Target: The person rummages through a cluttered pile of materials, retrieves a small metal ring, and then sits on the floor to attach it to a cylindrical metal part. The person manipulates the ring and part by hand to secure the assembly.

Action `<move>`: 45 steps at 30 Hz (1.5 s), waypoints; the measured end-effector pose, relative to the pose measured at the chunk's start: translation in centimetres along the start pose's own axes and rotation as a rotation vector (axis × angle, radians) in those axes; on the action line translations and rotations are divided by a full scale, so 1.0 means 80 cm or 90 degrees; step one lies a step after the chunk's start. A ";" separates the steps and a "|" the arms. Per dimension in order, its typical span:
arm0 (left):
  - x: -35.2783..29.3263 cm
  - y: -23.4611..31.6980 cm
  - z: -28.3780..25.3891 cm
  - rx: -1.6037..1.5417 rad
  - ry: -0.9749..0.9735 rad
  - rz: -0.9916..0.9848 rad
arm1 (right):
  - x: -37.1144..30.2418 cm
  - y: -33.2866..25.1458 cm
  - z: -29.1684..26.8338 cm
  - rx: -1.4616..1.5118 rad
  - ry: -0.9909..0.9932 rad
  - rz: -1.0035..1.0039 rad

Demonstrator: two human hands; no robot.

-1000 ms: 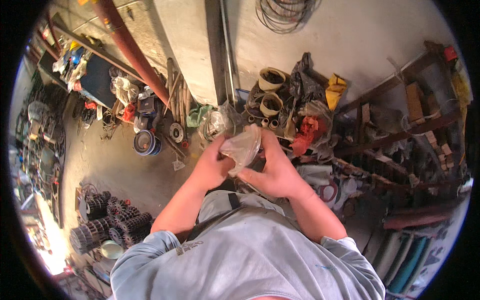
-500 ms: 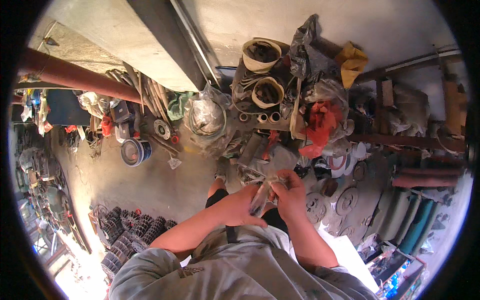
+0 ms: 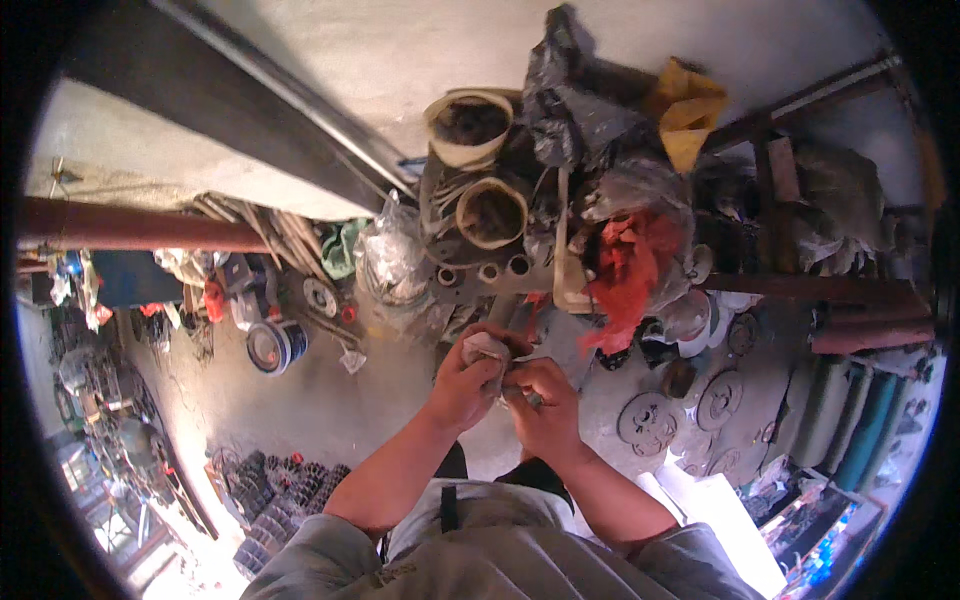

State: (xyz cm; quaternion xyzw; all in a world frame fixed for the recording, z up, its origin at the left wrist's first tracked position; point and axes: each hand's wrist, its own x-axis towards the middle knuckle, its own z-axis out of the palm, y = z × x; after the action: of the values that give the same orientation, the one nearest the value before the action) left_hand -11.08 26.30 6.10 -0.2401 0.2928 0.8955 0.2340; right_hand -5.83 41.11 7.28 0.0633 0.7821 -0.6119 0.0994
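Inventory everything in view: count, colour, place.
Crumpled plastic: one, pale, in the hands
Open containers: two, cream, upper centre
Black bag: one, black, top centre
Yellow wrapping: one, yellow, upper right
Red plastic: one bunch, red, centre right
Tub: one, blue and white, left floor
Toothed parts: many, dark, lower left
Discs: several, grey, right floor
Rolls: several, green and grey, far right
Other clutter: uncounted, mixed, throughout
Left hand: one, bare, centre
Right hand: one, bare, centre

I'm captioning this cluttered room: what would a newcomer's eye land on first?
Probably the crumpled red plastic, right of centre, with a yellow piece above it. Near the middle, the left hand holds pale crumpled wrapping, the right hand close against it. A bright white surface glares at lower right.
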 end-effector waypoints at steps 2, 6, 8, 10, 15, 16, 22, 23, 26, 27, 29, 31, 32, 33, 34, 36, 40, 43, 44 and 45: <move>0.022 -0.002 0.017 -0.023 0.017 0.016 | 0.013 -0.002 -0.011 -0.066 0.006 -0.035; 0.088 0.013 0.028 0.280 0.125 0.099 | 0.017 0.003 -0.030 -0.157 -0.016 -0.102; 0.136 0.018 0.033 0.650 0.173 0.334 | 0.023 0.000 -0.042 -0.180 -0.005 -0.125; 0.174 0.035 0.047 0.939 0.193 0.475 | 0.041 -0.011 -0.063 -0.235 0.047 -0.174; 0.228 0.066 0.055 1.310 0.200 0.336 | 0.225 -0.088 -0.127 -0.219 0.214 -0.223; 0.230 0.068 0.059 1.333 0.165 0.281 | 0.272 -0.098 -0.141 -0.294 0.282 -0.313; 0.222 0.044 0.071 1.341 0.146 0.481 | 0.385 -0.030 -0.194 -0.803 0.053 -0.085; 0.213 0.052 0.070 1.305 0.162 0.500 | 0.374 -0.014 -0.177 -0.826 0.001 -0.108; 0.187 0.065 0.126 1.095 0.108 0.606 | 0.291 0.013 -0.151 -0.699 0.127 -0.366; 0.185 0.067 0.149 1.066 0.118 0.639 | 0.270 0.019 -0.143 -0.682 0.122 -0.382; 0.194 0.067 0.191 1.000 0.135 0.700 | 0.248 0.014 -0.131 -0.661 0.075 -0.385; 0.208 0.064 0.215 1.056 0.129 0.726 | 0.234 -0.003 -0.113 -0.645 0.139 -0.477; 0.220 0.062 0.224 1.083 0.122 0.738 | 0.234 -0.002 -0.117 -0.631 0.083 -0.469; 0.234 0.075 0.221 1.060 0.139 0.591 | 0.228 -0.005 -0.114 -0.640 0.056 -0.438; 0.254 0.093 0.211 1.026 0.154 0.450 | 0.223 -0.011 -0.114 -0.652 0.029 -0.408; 0.252 0.112 0.201 0.903 0.176 0.379 | 0.218 -0.008 -0.124 -0.606 0.008 -0.290; 0.206 0.116 0.179 0.572 0.129 0.452 | 0.214 0.025 -0.176 -0.707 -0.116 -0.253; 0.175 0.106 0.179 0.380 0.036 0.414 | 0.228 0.066 -0.212 -0.585 -0.029 -0.127; 0.160 0.104 0.182 0.337 0.024 0.434 | 0.232 0.059 -0.209 -0.610 -0.002 -0.102; 0.152 0.101 0.180 0.291 0.012 0.453 | 0.230 0.044 -0.206 -0.636 0.025 -0.075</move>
State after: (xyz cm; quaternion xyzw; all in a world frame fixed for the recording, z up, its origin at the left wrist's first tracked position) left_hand -29.24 33.03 12.83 -0.0744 0.5504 0.8303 -0.0452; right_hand -24.22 57.51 3.49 -0.0250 0.9835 -0.1658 0.0677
